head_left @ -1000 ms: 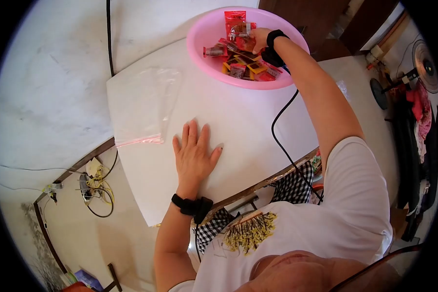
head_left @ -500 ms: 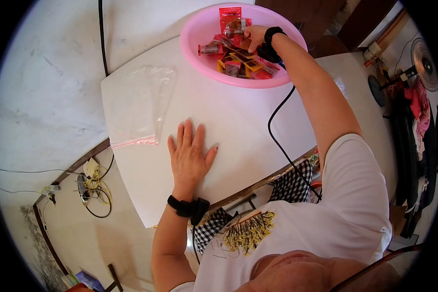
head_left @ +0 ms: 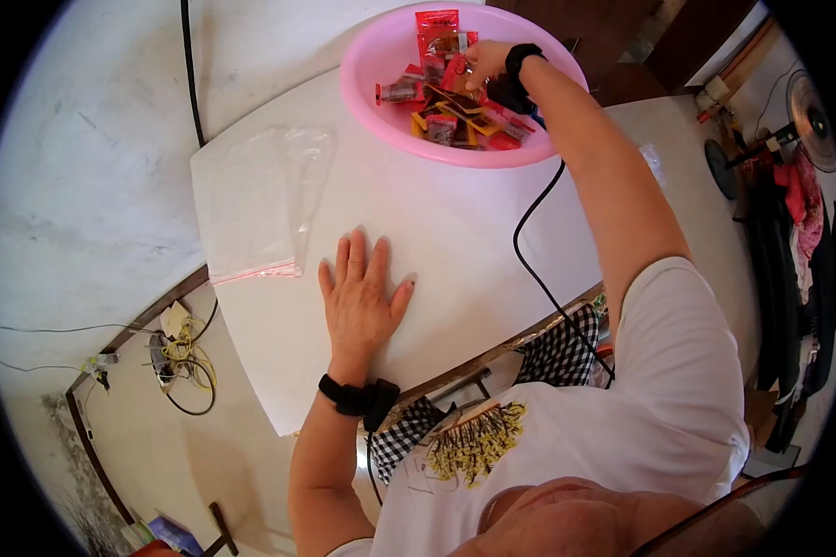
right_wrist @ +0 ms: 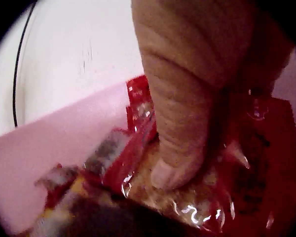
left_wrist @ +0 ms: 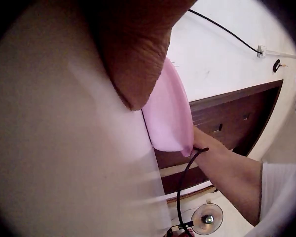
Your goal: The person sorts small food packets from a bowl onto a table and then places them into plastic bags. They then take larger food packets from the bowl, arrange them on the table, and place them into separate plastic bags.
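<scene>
My right hand (head_left: 489,65) is down inside a pink basin (head_left: 367,74) that holds a pile of red and yellow snack packets (head_left: 441,130). In the right wrist view the thumb presses on the clear window of a shiny red packet (right_wrist: 187,202), pinching it; the other fingers are mostly hidden behind. Flat on the white tabletop (head_left: 474,251), my left hand (head_left: 358,302) rests with its fingers straight and spread. Left of it lies a clear zip bag (head_left: 255,204) with a pink seal strip. The left wrist view has the basin (left_wrist: 170,113) beyond that hand.
A black cable (head_left: 539,269) runs from the right wrist across the table and over its near edge. The wall (head_left: 93,139) borders the table on the left. A fan (head_left: 808,125) stands off to the right, and tangled cords (head_left: 186,348) lie on the floor.
The right hand has drawn back slightly within the basin, and a red packet now shows at its fingers. My left hand stays on the table. The whole head view has shifted a little.
</scene>
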Available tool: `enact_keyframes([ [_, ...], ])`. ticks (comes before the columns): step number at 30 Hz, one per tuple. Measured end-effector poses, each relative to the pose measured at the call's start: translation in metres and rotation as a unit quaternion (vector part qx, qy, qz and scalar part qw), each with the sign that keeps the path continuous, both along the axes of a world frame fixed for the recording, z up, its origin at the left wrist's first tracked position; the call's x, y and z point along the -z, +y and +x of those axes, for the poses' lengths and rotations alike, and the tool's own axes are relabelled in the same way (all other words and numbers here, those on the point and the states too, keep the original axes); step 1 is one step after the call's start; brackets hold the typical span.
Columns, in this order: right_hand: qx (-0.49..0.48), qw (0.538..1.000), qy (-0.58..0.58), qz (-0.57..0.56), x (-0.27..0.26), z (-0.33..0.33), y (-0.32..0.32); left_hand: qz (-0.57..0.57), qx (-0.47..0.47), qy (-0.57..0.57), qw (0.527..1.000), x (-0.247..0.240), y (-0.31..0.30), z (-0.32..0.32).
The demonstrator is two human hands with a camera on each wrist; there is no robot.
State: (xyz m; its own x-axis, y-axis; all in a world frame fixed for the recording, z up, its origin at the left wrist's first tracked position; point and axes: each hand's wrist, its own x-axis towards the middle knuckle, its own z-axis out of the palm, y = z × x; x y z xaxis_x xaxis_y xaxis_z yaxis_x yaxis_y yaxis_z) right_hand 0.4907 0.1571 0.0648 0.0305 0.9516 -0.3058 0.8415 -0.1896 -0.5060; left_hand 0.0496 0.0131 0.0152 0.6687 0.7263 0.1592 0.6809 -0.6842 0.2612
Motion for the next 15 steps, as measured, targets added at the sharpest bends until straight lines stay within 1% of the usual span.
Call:
enact_keyframes([
  [1,-0.001,1.000,0.000,0.019,-0.009,0.002,0.002,0.000,0.000,0.001,1.000,0.000,0.000,0.001],
  [3,-0.074,0.992,0.035,0.097,0.006,0.027,0.022,-0.001,-0.001,0.004,1.000,0.000,0.000,0.002],
  [4,0.007,0.991,-0.090,0.100,-0.002,0.021,0.026,-0.001,-0.002,0.006,1.000,-0.001,0.000,0.002],
  [6,0.036,0.972,-0.155,0.174,-0.008,0.017,0.033,-0.003,-0.001,0.006,1.000,-0.001,0.000,0.001],
  [9,0.025,0.948,-0.250,0.198,0.036,0.044,0.072,-0.005,-0.003,0.005,1.000,-0.001,0.001,0.001],
  [12,0.067,0.923,-0.308,0.220,0.040,0.028,0.061,-0.005,-0.006,0.006,1.000,0.000,0.003,0.000],
  [13,0.082,0.936,-0.290,0.182,0.032,0.022,0.055,-0.004,-0.005,0.005,1.000,0.000,0.003,0.001],
  [15,0.094,0.947,-0.260,0.165,0.030,0.024,0.056,-0.005,-0.007,0.008,1.000,0.001,0.003,0.001],
])
